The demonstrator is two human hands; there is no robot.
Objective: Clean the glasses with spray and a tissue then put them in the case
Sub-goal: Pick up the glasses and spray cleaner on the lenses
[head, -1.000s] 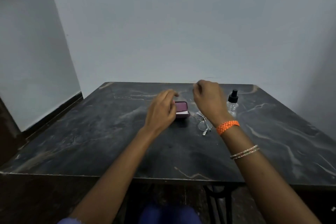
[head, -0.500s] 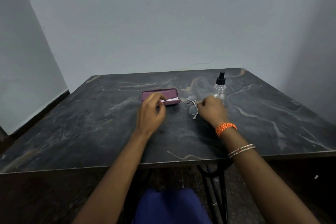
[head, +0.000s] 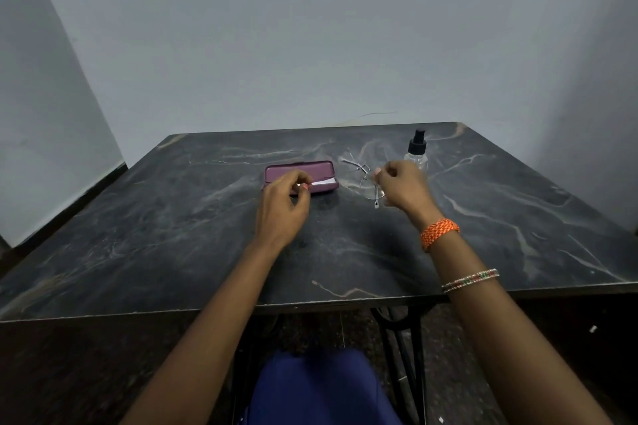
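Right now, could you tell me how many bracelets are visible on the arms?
2, both on the right arm: an orange braided band at the wrist and a thin beaded bangle further up the forearm. The left arm shows none.

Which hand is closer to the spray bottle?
The right hand. It sits just in front of the spray bottle, by the glasses. The left hand is farther away, at the purple case.

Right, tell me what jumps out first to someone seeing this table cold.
Two bare arms reach in over a dark marbled table. The left hand pinches a white tissue at a purple glasses case near the middle. The right hand, with an orange wristband, is at a pair of thin-framed glasses, and a small spray bottle stands just behind it.
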